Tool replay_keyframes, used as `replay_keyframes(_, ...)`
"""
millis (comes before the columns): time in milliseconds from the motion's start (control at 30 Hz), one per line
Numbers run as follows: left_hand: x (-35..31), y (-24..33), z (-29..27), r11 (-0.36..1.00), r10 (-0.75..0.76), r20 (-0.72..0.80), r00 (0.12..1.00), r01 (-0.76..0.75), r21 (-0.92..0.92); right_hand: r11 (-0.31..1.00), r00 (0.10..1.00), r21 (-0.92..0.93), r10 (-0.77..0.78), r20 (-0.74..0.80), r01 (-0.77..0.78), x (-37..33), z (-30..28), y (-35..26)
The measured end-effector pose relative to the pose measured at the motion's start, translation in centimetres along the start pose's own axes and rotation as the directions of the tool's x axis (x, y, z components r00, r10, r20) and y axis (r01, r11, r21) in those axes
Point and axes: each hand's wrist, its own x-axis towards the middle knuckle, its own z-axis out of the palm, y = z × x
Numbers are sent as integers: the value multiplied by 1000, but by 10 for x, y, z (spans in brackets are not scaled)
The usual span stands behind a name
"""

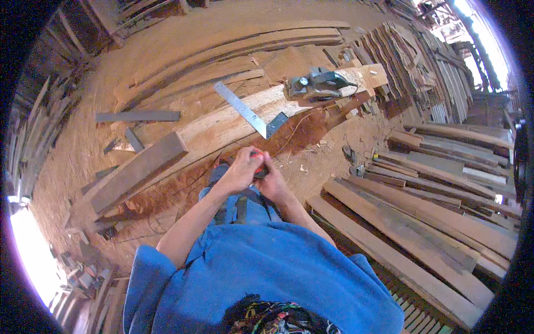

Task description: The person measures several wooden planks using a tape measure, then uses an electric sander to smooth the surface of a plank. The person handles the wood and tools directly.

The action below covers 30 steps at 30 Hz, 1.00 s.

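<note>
In front of my body, both hands close around a small red and black object. Fingers cover most of it, so its kind does not show. My left hand wraps it from the left, and my right hand grips it from the right. Just beyond them a try square lies on a long pale timber beam, its dark stock toward me. Farther along the beam, to the right, rests a dark power planer. A thick brown wooden block lies across the beam's left end.
Stacked planks fill the right side, and wavy-edged boards lean at the far right. Long timber strips lie on the sawdust-covered floor beyond the beam. A thin cord runs beside the beam. Short offcuts lie at left.
</note>
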Motion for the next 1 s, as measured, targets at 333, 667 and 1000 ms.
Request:
replay_keyframes(333,137,3,71,696,171,-61,983,-77,714,920,838,158,-242,-489,358,-60,-114,-77)
replay_keyframes(667,210,-8,70,786,153,-39,987,-98,610,928,879,138,-269,-393,345,-70,-127,-173)
replay_keyframes(1000,209,135,100,793,590,-46,806,-589,-157,911,949,274,-313,-24,308,19,-17,-299)
